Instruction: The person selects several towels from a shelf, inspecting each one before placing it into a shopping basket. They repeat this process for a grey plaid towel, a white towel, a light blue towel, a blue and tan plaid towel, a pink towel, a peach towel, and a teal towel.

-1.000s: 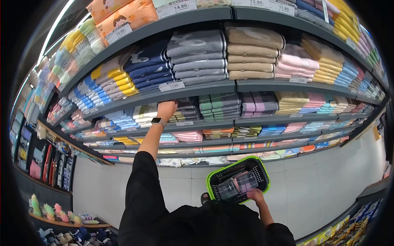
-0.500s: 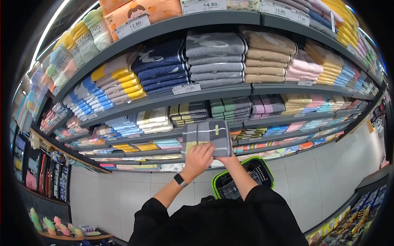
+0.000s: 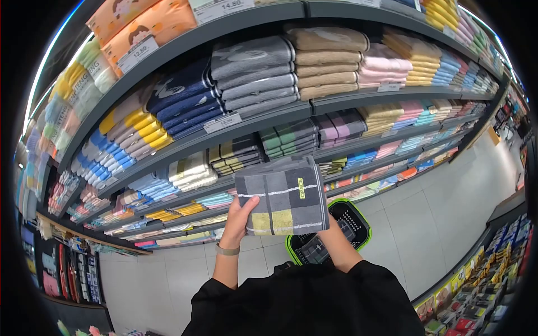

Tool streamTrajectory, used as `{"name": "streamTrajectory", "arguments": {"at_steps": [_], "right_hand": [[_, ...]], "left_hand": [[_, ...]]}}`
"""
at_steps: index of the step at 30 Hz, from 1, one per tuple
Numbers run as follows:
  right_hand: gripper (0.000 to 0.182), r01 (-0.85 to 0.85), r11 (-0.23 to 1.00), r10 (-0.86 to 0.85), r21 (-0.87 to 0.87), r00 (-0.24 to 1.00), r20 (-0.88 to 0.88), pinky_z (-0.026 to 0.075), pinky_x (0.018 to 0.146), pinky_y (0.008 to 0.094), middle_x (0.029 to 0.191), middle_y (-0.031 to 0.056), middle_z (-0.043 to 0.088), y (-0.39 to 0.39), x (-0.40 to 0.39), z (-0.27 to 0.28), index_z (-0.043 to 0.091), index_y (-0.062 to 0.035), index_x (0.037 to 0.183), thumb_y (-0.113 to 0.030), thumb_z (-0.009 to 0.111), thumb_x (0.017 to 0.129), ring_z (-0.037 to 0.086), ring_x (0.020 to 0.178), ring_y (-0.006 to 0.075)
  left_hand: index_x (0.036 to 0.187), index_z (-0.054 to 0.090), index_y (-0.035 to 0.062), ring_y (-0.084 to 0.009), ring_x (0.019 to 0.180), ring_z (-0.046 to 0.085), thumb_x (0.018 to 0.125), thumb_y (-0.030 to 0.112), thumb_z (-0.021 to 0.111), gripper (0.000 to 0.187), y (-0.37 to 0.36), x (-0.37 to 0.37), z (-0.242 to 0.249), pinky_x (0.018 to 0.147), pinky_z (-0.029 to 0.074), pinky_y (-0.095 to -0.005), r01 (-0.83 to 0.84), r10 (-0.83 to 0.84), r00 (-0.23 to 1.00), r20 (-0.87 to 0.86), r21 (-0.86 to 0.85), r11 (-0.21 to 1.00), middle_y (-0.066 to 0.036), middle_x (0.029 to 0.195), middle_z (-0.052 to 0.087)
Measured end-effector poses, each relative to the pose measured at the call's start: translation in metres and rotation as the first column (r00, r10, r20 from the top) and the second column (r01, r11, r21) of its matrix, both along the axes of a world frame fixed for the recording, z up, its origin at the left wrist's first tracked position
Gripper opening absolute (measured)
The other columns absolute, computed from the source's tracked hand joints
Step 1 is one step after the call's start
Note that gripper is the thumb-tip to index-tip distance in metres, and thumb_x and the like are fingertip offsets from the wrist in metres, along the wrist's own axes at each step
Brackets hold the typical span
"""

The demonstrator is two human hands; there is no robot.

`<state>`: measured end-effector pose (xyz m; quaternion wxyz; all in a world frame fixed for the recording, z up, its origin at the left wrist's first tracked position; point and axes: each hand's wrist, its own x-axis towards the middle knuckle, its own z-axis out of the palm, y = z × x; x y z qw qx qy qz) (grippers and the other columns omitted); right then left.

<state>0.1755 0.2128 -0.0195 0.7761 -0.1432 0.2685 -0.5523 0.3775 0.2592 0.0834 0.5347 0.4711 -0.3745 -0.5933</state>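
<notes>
A folded grey plaid towel (image 3: pixel 280 201) with white stripes, yellow-green squares and a small yellow label is held up before the shelves. My left hand (image 3: pixel 240 219) grips its left edge, thumb on top and fingers underneath. At the towel's lower right, my right hand (image 3: pixel 329 223) reaches beneath it and supports it; its fingers are hidden. Below my right forearm is a black shopping basket with a green rim (image 3: pixel 367 217). Dark plaid cloth (image 3: pixel 318 250) lies inside the basket, partly covered by my forearm.
Curved-looking shelves (image 3: pixel 263 116) cross the view, stacked with navy towels (image 3: pixel 188 106), grey towels (image 3: pixel 255 73) and brown towels (image 3: pixel 328 61). Similar plaid towels (image 3: pixel 235 154) sit on a lower shelf. Another display (image 3: pixel 476 291) stands at lower right, above the tiled floor (image 3: pixel 414 224).
My left hand has moved from the towel's top face to its left edge. The towel is nearer and its face shows more fully. The view has shifted right.
</notes>
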Motion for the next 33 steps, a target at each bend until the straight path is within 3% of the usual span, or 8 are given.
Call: {"name": "streamTrajectory", "arguments": {"at_steps": [5, 8, 15, 18, 24, 28, 30, 33], "right_hand": [[0.062, -0.273, 0.959, 0.282, -0.069, 0.932, 0.226, 0.043, 0.09, 0.0347, 0.116, 0.0149, 0.054, 0.021, -0.051, 0.086, 0.044, -0.0029, 0.126, -0.049, 0.051, 0.085, 0.053, 0.105, 0.024], [0.055, -0.259, 0.952, 0.17, -0.162, 0.89, -0.423, 0.043, 0.086, 0.0303, 0.111, 0.0088, 0.055, 0.026, -0.051, 0.099, 0.046, -0.0014, 0.122, -0.024, 0.069, 0.078, 0.053, 0.102, 0.0161], [0.041, -0.333, 0.922, 0.215, -0.2, 0.866, -0.451, 0.044, 0.084, 0.0286, 0.105, 0.0065, 0.059, 0.022, -0.065, 0.093, 0.053, -0.002, 0.114, -0.014, 0.067, 0.078, 0.056, 0.095, 0.0134], [0.029, -0.362, 0.672, -0.11, -0.646, 0.814, -0.57, 0.043, 0.087, 0.0289, 0.11, 0.0047, 0.06, 0.02, -0.065, 0.105, 0.061, -0.0021, 0.103, 0.004, 0.063, 0.074, 0.056, 0.098, 0.013], [0.037, -0.406, 0.416, -0.327, -0.814, 0.768, -0.55, 0.043, 0.087, 0.0275, 0.112, 0.0082, 0.058, 0.022, -0.059, 0.132, 0.059, -0.0011, 0.106, 0.005, 0.063, 0.069, 0.056, 0.099, 0.0144], [0.03, -0.383, 0.546, -0.195, -0.745, 0.806, -0.558, 0.044, 0.083, 0.0261, 0.106, 0.0069, 0.059, 0.026, -0.061, 0.123, 0.058, -0.0002, 0.105, 0.002, 0.06, 0.075, 0.056, 0.095, 0.0131], [0.025, -0.307, 0.862, 0.053, -0.402, 0.845, -0.532, 0.045, 0.078, 0.0248, 0.101, 0.0056, 0.06, 0.032, -0.063, 0.13, 0.056, 0.0012, 0.106, -0.004, 0.058, 0.082, 0.056, 0.09, 0.011], [0.026, -0.232, 0.871, 0.024, -0.434, 0.901, -0.432, 0.044, 0.077, 0.0242, 0.099, 0.0048, 0.06, 0.034, -0.056, 0.132, 0.054, 0.0024, 0.108, -0.01, 0.057, 0.085, 0.055, 0.088, 0.009]], "left_hand": [[0.114, 0.05, 0.0009, -0.0109, 0.093, 0.055, 0.085, 0.011, 0.06, 0.032, -0.001, -0.011, 0.005, 0.082, 0.044, -0.0239, -0.034, 0.037, 0.999, 0.024, -0.113, 0.993, -0.005, 0.105, 0.058], [0.114, 0.05, 0.0012, -0.0114, 0.095, 0.054, 0.085, 0.01, 0.06, 0.032, 0.002, -0.017, 0.009, 0.083, 0.043, -0.0249, -0.041, 0.049, 0.997, 0.059, -0.13, 0.991, -0.006, 0.107, 0.057], [0.111, 0.051, 0.0024, -0.0151, 0.101, 0.053, 0.08, 0.001, 0.062, 0.033, 0.012, -0.017, 0.015, 0.088, 0.042, -0.0267, -0.038, 0.054, 0.997, 0.059, -0.239, 0.97, -0.008, 0.11, 0.056], [0.101, 0.055, 0.0039, -0.0193, 0.1, 0.055, 0.076, -0.001, 0.064, 0.027, 0.01, -0.009, 0.025, 0.089, 0.042, -0.0292, 0.094, 0.039, 0.971, 0.234, -0.53, 0.843, -0.01, 0.107, 0.058], [0.087, 0.056, 0.004, -0.0247, 0.097, 0.057, 0.074, 0.002, 0.064, 0.016, 0.015, -0.008, 0.042, 0.087, 0.045, -0.0338, 0.175, 0.023, 0.964, 0.266, -0.696, 0.696, -0.014, 0.1, 0.061], [0.1, 0.056, 0.0019, -0.0182, 0.096, 0.057, 0.076, -0.002, 0.062, 0.025, 0.022, -0.006, 0.042, 0.085, 0.044, -0.0302, 0.056, 0.087, 0.971, 0.224, -0.565, 0.823, -0.011, 0.102, 0.061], [0.114, 0.05, -0.0022, -0.0128, 0.095, 0.056, 0.078, -0.004, 0.059, 0.037, 0.025, -0.013, 0.045, 0.085, 0.043, -0.0258, -0.086, 0.163, 0.975, 0.149, -0.421, 0.903, -0.007, 0.106, 0.059], [0.114, 0.049, -0.0024, -0.0131, 0.095, 0.055, 0.079, -0.002, 0.058, 0.036, 0.024, -0.022, 0.056, 0.085, 0.042, -0.0252, -0.106, 0.148, 0.985, 0.086, -0.379, 0.92, -0.007, 0.108, 0.059]]}}
